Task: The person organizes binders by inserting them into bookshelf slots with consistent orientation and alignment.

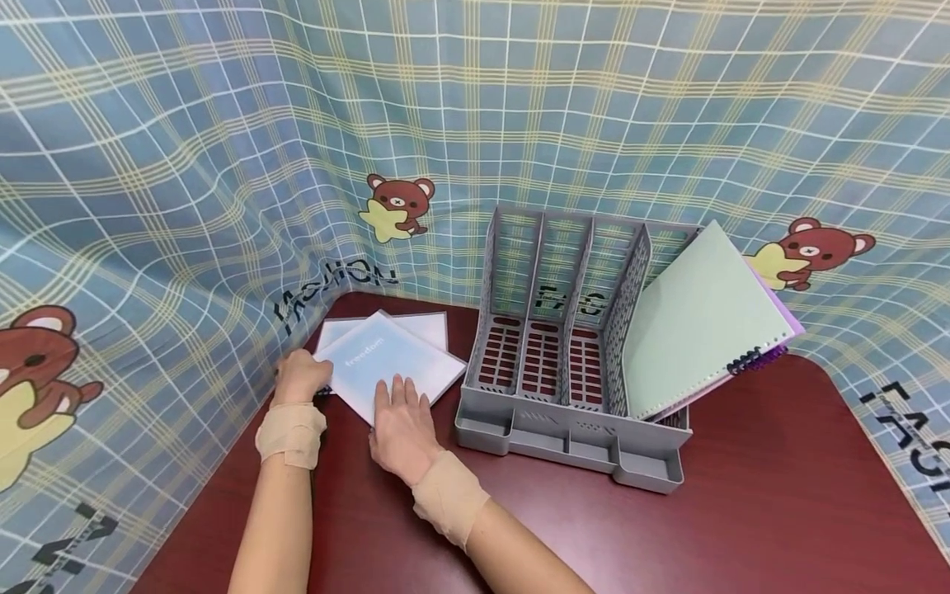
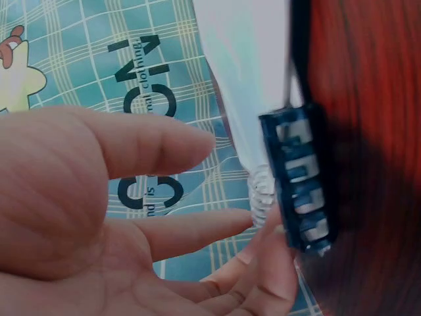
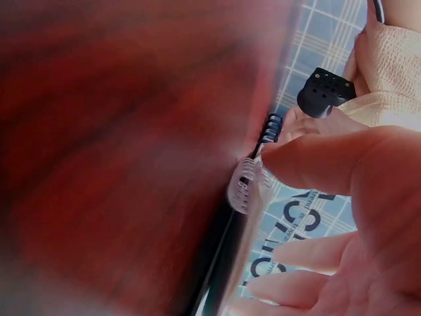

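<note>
A pale blue notebook marked "freedom" [image 1: 371, 351] lies askew on top of another notebook [image 1: 434, 327] at the table's left. My right hand [image 1: 403, 429] rests on the top cover near its front edge, fingers extended; the right wrist view shows its thumb beside a clear coil [image 3: 242, 187]. At the left edge of the stack is my left hand [image 1: 300, 375]. In the left wrist view its thumb stands apart from the fingers, and the fingertips are right at the clear coil and a dark binding [image 2: 302, 178]. The lower notebook is mostly hidden under the top one.
A grey file organizer [image 1: 575, 425] with several upright slots and small front trays stands right of the notebooks. A pale green spiral notebook [image 1: 698, 322] and a purple one [image 1: 781, 309] lean in its right slot. Plaid cloth [image 1: 460, 124] hangs behind and left of the dark red table [image 1: 779, 478].
</note>
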A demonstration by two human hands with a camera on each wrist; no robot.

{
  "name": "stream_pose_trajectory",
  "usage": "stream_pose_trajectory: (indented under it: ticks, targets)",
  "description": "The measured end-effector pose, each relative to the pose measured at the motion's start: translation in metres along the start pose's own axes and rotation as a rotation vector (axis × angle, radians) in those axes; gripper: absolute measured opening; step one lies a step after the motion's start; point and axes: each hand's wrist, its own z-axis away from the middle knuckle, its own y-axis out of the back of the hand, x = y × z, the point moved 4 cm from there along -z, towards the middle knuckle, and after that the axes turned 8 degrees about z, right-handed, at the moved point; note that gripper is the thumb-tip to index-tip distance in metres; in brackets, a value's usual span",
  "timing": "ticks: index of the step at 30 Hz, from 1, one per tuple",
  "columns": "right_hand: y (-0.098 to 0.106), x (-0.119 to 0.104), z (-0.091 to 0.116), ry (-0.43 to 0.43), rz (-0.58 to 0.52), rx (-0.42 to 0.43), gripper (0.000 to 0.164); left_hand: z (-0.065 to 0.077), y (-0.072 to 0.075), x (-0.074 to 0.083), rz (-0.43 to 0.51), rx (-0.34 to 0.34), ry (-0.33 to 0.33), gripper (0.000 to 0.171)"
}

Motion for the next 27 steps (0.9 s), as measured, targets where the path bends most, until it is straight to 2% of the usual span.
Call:
stream_pose_trajectory:
  ticks: [4, 7, 11, 14, 19, 27]
  targets:
    - [-0.001, 0.003, -0.002, -0.009, 0.021, -0.039, 0.080, -0.005, -0.003, -0.002, 0.002, -0.008, 0.043, 0.045]
    - [-0.001, 0.002, -0.003, 0.011, 0.031, -0.030, 0.080, -0.008, -0.002, -0.005, -0.005, 0.001, 0.068, 0.048]
    - [-0.002, 0.005, -0.006, 0.016, 0.032, -0.009, 0.075, -0.013, -0.004, -0.006, -0.008, 0.007, 0.073, 0.041]
    - [-0.002, 0.006, -0.006, 0.019, 0.011, -0.018, 0.059, -0.014, -0.005, -0.005, -0.018, 0.003, 0.075, 0.040]
    - [-0.002, 0.006, -0.007, 0.046, -0.007, -0.030, 0.032, -0.016, -0.006, -0.005, -0.025, 0.016, 0.087, 0.051]
    - [-0.002, 0.008, -0.005, 0.063, 0.003, -0.027, 0.022, -0.015, -0.003, -0.005, 0.071, 0.059, 0.084, 0.057]
